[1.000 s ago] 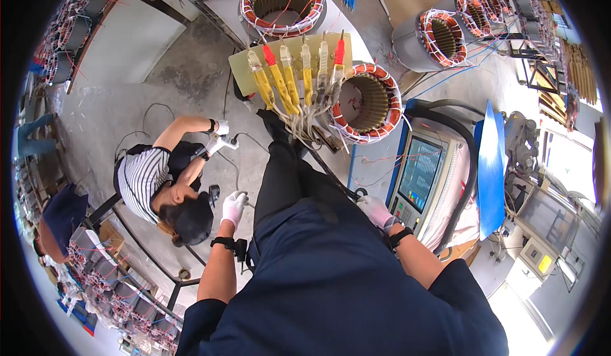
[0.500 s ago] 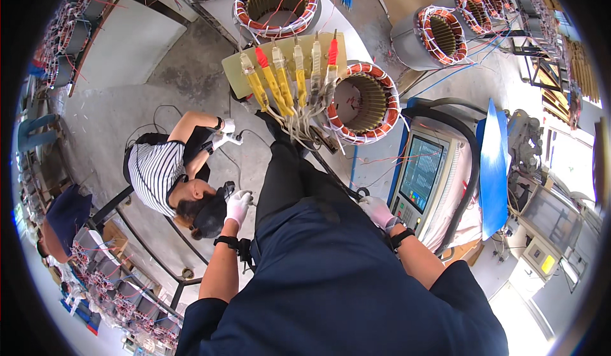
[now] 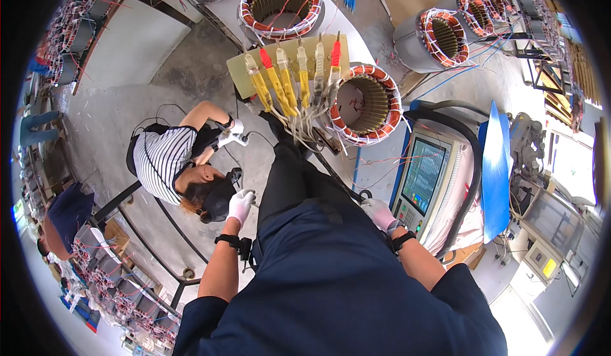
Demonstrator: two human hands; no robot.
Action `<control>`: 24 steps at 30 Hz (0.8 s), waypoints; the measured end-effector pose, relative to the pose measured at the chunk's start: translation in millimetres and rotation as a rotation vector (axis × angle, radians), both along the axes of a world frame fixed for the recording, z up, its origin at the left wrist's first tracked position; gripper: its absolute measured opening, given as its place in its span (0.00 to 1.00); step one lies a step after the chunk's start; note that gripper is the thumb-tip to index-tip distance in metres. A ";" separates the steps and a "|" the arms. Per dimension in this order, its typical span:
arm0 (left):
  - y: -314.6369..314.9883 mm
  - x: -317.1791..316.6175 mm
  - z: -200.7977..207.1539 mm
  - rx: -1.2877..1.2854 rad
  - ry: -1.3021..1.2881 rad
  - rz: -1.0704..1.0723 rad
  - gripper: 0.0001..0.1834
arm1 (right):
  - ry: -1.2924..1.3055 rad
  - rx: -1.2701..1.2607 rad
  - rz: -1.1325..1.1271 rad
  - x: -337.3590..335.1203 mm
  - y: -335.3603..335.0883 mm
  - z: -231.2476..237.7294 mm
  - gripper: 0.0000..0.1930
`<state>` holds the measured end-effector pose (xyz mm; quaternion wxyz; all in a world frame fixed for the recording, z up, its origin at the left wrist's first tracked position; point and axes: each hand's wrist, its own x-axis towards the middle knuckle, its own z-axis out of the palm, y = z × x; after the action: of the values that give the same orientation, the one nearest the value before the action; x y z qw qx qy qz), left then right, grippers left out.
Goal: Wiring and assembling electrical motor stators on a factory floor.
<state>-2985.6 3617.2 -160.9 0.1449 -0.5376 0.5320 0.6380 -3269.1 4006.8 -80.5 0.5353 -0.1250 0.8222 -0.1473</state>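
Observation:
My left hand (image 3: 241, 206), in a white and pink glove, is held beside my hip with the fingers curled; anything inside them is hidden. My right hand (image 3: 379, 215), gloved the same way, is closed at my other hip, by the rounded end of a dark bar (image 3: 365, 195); whether it grips the bar is unclear. Close to the right hand is a tester (image 3: 421, 172) with a lit screen and keys. In front of my legs, several clip leads (image 3: 294, 92) with yellow, red and clear sleeves lie on a tan board (image 3: 240, 79), beside a wound motor stator (image 3: 396, 95).
Another person (image 3: 167, 158) in a striped shirt bends at the left, gloved hands around a small white object (image 3: 237, 139). More stators (image 3: 316, 18) stand ahead and at the right (image 3: 425, 41). A dark metal frame (image 3: 175, 295) is at lower left; a blue panel (image 3: 495, 178) flanks the tester.
The other person has shifted slightly, head lower and nearer my left hand. My own hands stay nearly in place; the whole view has moved a little.

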 end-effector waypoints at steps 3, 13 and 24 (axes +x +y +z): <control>-2.1 -1.3 3.2 -0.015 -0.008 -0.030 0.14 | 0.002 0.012 0.027 0.6 -0.3 -0.9 0.19; -4.1 2.9 9.7 -0.021 -0.040 -0.028 0.16 | -0.020 0.000 0.087 -0.8 -5.5 -6.6 0.19; 1.1 2.8 6.0 -0.071 -0.026 -0.023 0.17 | 0.019 -0.059 0.024 -3.6 -8.3 -1.6 0.18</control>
<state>-2982.8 3618.3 -154.9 0.1399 -0.5444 0.5584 0.6102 -3272.7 3998.5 -82.0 0.5255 -0.1520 0.8209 -0.1640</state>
